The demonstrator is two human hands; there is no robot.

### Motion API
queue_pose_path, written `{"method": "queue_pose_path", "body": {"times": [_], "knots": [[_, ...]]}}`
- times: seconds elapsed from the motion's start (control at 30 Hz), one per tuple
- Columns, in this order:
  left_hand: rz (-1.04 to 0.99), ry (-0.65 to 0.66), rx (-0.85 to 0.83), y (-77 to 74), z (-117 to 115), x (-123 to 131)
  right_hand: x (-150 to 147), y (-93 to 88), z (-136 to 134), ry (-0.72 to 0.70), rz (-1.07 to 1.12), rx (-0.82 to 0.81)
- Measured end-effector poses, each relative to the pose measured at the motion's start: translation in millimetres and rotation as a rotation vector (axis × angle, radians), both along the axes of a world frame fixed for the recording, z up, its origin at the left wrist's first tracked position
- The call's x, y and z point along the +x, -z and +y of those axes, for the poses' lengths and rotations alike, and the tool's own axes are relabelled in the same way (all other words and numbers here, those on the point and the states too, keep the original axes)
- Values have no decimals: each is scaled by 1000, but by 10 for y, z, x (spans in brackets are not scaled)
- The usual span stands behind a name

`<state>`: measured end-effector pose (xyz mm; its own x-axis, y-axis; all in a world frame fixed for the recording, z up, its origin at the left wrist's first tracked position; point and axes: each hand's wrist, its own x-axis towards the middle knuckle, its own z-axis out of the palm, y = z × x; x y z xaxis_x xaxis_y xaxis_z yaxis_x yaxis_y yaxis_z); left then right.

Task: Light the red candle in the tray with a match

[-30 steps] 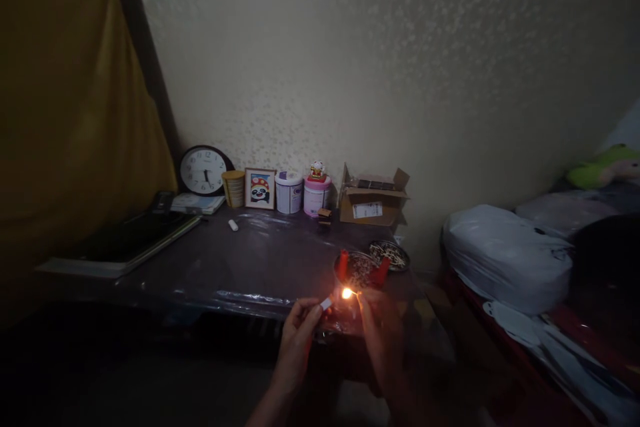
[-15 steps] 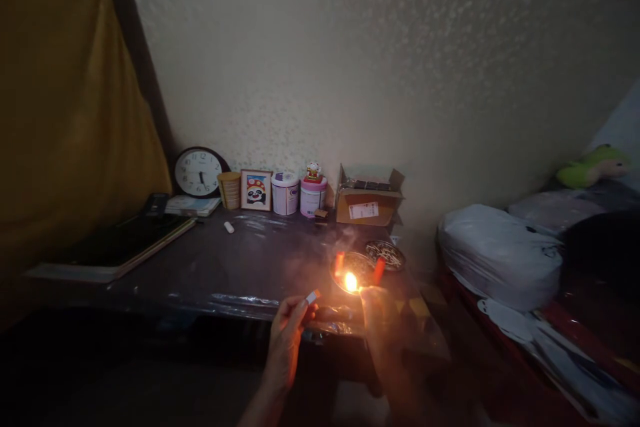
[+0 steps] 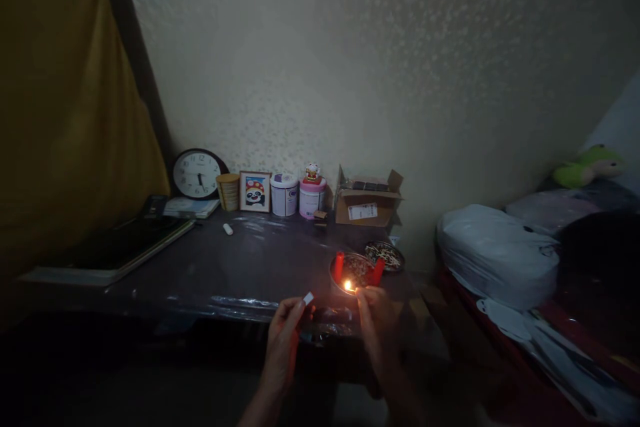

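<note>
With the left hand [image 3: 283, 333] pinching the matchbox [image 3: 309, 297] just left of the bowl [image 3: 336, 280], the right hand [image 3: 375, 317], closed on a burning match [image 3: 349, 287] at the bowl's near rim, should keep the flame level beside the red candle [image 3: 339, 267].

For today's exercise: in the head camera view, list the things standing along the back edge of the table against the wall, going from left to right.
Wall clock → yellow-brown cup → framed panda picture → white tin → pink tin topped by a small figurine → open cardboard box.
</note>
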<state>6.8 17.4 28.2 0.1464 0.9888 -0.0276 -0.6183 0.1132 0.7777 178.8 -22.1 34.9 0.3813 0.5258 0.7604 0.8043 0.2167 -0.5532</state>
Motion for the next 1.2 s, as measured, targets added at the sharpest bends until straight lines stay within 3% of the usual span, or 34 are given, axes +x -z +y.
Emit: {"method": "queue_pose_path", "body": {"times": [0.13, 0.4, 0.67, 0.93, 1.2], "knots": [[-11, 14, -4, 11, 1, 0, -11, -3, 3, 54, -34, -76], [45, -2, -9, 42, 26, 4, -16, -48, 24, 39, -31, -75], [50, -6, -46, 65, 58, 21, -49, -227, 75, 14, 16, -74], [59, 13, -73, -11, 12, 18, -69, -399, 93, -2, 141, -106], [42, 25, -80, -38, -9, 13, 19, -303, 329, -118, 332, 8]]}}
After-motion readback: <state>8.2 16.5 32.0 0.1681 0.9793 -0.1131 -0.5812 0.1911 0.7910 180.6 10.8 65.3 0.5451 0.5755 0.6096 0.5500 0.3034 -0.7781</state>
